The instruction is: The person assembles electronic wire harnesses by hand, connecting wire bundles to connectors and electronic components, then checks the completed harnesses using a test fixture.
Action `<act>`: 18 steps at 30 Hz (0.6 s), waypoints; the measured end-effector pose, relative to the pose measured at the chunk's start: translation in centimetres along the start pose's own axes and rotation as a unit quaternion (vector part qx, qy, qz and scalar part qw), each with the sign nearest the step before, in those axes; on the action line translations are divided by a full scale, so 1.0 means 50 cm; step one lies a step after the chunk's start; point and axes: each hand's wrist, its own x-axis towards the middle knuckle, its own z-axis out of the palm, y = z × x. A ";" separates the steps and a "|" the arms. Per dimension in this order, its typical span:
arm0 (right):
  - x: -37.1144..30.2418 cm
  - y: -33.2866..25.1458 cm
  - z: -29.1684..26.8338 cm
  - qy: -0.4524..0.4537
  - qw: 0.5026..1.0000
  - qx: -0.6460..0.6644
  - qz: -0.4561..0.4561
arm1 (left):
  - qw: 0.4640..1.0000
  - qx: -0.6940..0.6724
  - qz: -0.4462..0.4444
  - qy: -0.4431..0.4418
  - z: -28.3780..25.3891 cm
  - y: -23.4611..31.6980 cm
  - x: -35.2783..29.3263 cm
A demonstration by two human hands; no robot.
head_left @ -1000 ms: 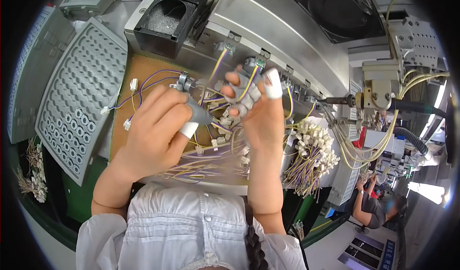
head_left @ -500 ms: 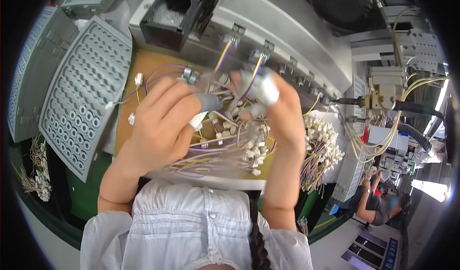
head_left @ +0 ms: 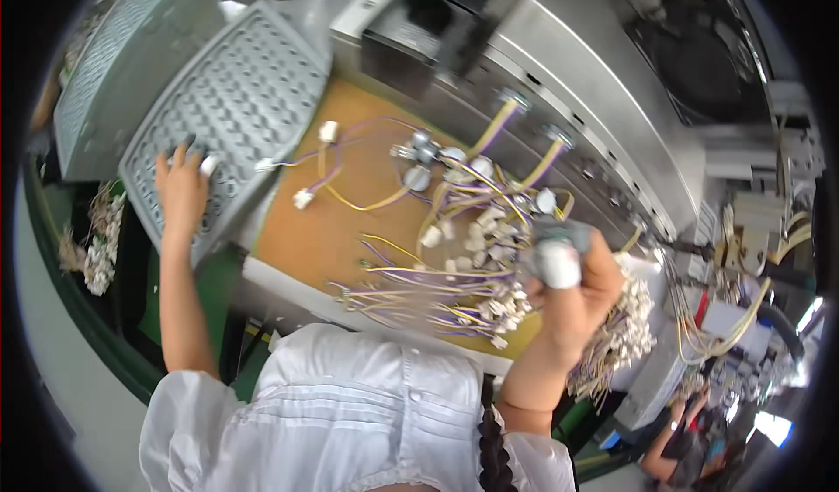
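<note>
My left hand (head_left: 182,190) reaches over the lower left of a grey tray (head_left: 253,77) with rows of round recesses. Its fingers are apart, with coverings on some tips, and I see nothing held. My right hand (head_left: 572,295) is raised above the right side of the orange work mat (head_left: 306,230). White and grey coverings wrap its bent, blurred fingers; whether they grip anything is unclear. Beside it lie yellow and purple wires (head_left: 419,273) with white connectors (head_left: 489,239). Several small round metal parts (head_left: 418,177) sit at the wires' far end.
A metal machine housing (head_left: 594,81) runs along the back, with two wire bundles (head_left: 498,127) plugged into its front. A black box (head_left: 419,24) stands behind the mat. More connectors (head_left: 634,317) hang in a bunch at right. Another person (head_left: 682,444) sits at far right.
My left hand has left the wires and moved left to the tray. My right hand has shifted right and nearer. The whole view has turned, moving the mat and machine rightward.
</note>
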 end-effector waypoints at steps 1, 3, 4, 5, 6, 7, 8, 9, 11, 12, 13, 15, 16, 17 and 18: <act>0.001 0.003 -0.001 -0.034 0.999 -0.042 -0.003 | 0.997 -0.075 0.005 -0.018 0.039 -0.024 -0.002; 0.002 0.010 0.002 -0.105 0.991 -0.076 -0.014 | 0.986 -0.158 -0.052 -0.017 0.060 -0.047 -0.006; 0.004 0.014 0.005 -0.137 0.985 -0.102 0.003 | 0.975 -0.200 -0.099 -0.016 0.050 -0.034 -0.011; 0.005 0.013 0.006 -0.141 0.987 -0.069 0.035 | 0.946 -0.316 -0.035 0.062 0.023 -0.010 -0.014; 0.008 0.012 0.007 -0.146 0.986 -0.083 0.017 | 0.900 -0.426 -0.048 0.084 -0.015 0.027 -0.012; 0.011 0.010 0.009 -0.157 0.983 -0.095 0.003 | 0.819 -0.561 -0.120 -0.009 -0.068 0.063 -0.019; 0.014 0.006 0.009 -0.163 0.982 -0.096 -0.021 | 0.784 -0.620 -0.011 -0.024 -0.123 0.107 -0.026; 0.016 0.008 0.016 -0.171 0.968 -0.165 -0.078 | 0.705 -0.705 0.063 -0.036 -0.170 0.158 -0.035; 0.016 0.007 0.022 -0.225 0.953 -0.190 -0.066 | 0.724 -0.637 0.264 -0.026 -0.237 0.259 -0.043; 0.016 0.008 0.023 -0.255 0.940 -0.221 -0.053 | 0.758 -0.579 0.298 -0.039 -0.261 0.300 -0.058; 0.013 0.009 0.022 -0.255 0.947 -0.188 -0.051 | 0.703 -0.643 0.287 -0.101 -0.277 0.332 -0.069; 0.008 0.013 0.014 -0.246 0.957 -0.133 -0.071 | 0.587 -0.771 0.176 -0.174 -0.289 0.376 -0.084; 0.004 0.014 0.008 -0.241 0.961 -0.106 -0.081 | 0.564 -0.781 0.172 -0.205 -0.289 0.386 -0.089; 0.000 0.014 0.002 -0.234 0.965 -0.101 -0.066 | 0.576 -0.772 0.173 -0.203 -0.287 0.391 -0.092; -0.003 0.014 -0.004 -0.237 0.962 -0.115 -0.071 | 0.587 -0.764 0.193 -0.187 -0.286 0.393 -0.092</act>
